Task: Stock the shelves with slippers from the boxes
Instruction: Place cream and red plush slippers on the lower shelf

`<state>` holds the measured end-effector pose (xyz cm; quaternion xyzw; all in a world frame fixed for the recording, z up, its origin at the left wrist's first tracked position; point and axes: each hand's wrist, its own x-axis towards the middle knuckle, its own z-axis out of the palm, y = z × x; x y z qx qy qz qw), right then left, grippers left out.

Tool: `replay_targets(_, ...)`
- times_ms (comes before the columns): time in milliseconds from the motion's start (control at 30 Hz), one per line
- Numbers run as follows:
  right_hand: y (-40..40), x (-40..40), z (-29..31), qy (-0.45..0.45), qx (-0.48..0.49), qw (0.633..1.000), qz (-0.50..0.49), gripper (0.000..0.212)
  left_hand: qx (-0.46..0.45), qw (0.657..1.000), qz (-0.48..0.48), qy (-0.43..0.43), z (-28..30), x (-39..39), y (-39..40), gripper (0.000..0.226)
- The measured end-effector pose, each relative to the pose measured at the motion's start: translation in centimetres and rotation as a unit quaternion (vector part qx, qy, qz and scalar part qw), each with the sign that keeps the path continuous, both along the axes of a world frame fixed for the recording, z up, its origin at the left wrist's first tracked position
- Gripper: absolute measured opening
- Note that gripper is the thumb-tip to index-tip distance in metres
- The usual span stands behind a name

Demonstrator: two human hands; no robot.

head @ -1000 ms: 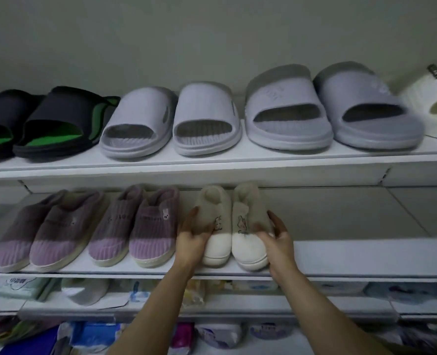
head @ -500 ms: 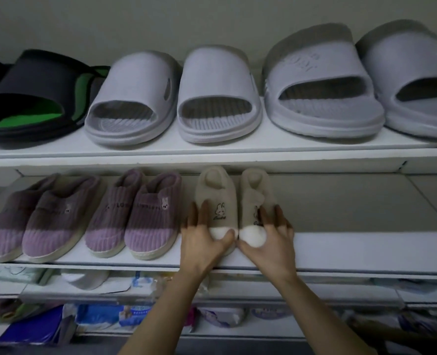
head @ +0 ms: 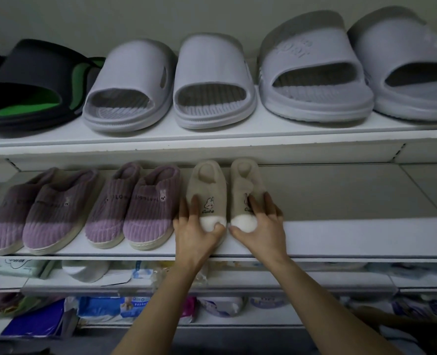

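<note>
We have one view only, worn at head height. It faces straight at the white middle shelf board (head: 340,237) from close range, tilted slightly down. Above that board we see the upper shelf's top from a low angle; below it, the lower shelves recede toward the frame's bottom edge.

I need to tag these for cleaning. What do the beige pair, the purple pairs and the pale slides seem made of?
Beige slippers: plush fleece, fuzzy matte nap. Purple slippers: ribbed corduroy-like fabric, probably rubber soles. Pale slides: smooth moulded foam or rubber, likely EVA.
</note>
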<state>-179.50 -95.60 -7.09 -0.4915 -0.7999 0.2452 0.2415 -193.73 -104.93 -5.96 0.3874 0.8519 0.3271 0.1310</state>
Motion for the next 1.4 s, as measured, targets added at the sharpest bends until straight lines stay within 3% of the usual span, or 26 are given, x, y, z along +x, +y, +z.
replay_targets(467,0.1,-0.2,0.5,-0.018,-0.015,1.000,0.012,0.093,-0.006,1.000,-0.016,0.000,1.3,-0.2,-0.4,0.105)
replay_targets(667,-0.5,0.6,1.4,-0.041,-0.046,0.998,0.023,0.106,-0.009,0.999,-0.033,0.030,2.1,0.1,-1.4,0.104)
replay_targets(800,-0.7,2.9,2.9,-0.027,0.004,0.999,0.024,0.104,-0.003,0.990,-0.076,0.115,3.5,0.7,-1.7,0.095)
replay_targets(1000,-1.2,8.0,6.1,-0.029,0.105,0.994,0.011,0.080,0.032,0.951,-0.151,0.267,7.2,4.4,-1.4,0.085)
replay_targets(1100,-2.1,11.4,7.9,-0.024,0.158,0.987,-0.003,0.077,0.063,0.934,-0.176,0.305,9.2,7.1,-1.9,0.076)
replay_targets(1400,-5.9,26.4,14.0,-0.039,0.268,0.960,-0.075,0.071,0.132,0.889,-0.260,0.354,15.8,19.5,-3.2,0.080)
